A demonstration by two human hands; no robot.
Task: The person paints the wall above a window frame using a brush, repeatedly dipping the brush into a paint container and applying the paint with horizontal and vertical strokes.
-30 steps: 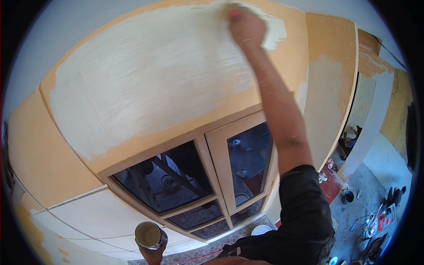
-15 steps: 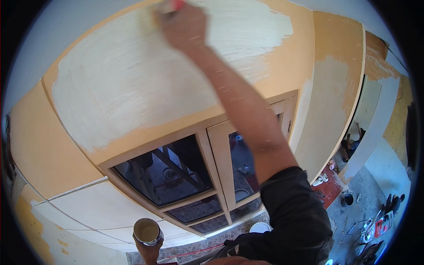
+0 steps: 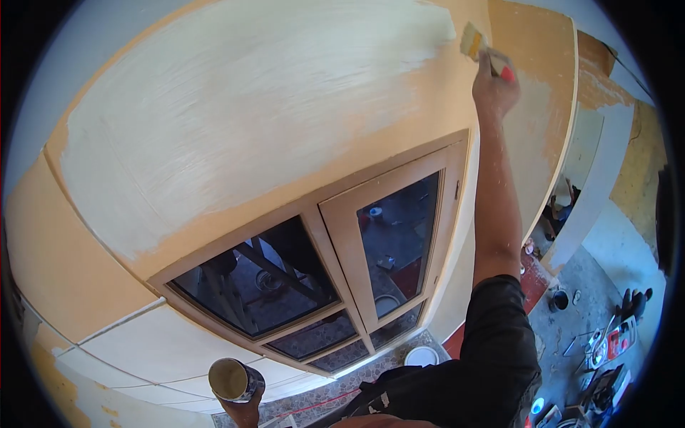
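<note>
A paintbrush (image 3: 472, 43) with pale bristles and a red-tipped handle is gripped by my right hand (image 3: 496, 91), arm stretched out. Its bristles are at the orange wall just right of the pale painted patch (image 3: 257, 100), near the wall's corner. Low on the left, my left hand (image 3: 245, 412) is wrapped round a paint can (image 3: 234, 379). The can's open top faces me and its inside is coated pale. Brush strokes show along the ragged right edge of the patch.
Below the painted wall is a wooden window frame (image 3: 325, 242) with dark glass panes. A white round lid or bucket (image 3: 421, 357) is on the floor beneath. At lower right, a black bucket (image 3: 559, 299) and a red toolbox (image 3: 623, 337) stand among scattered tools.
My right hand has swept the brush from the upper middle of the pale patch to the right, past its edge. The paint can stays low at left, slightly shifted and tilted.
</note>
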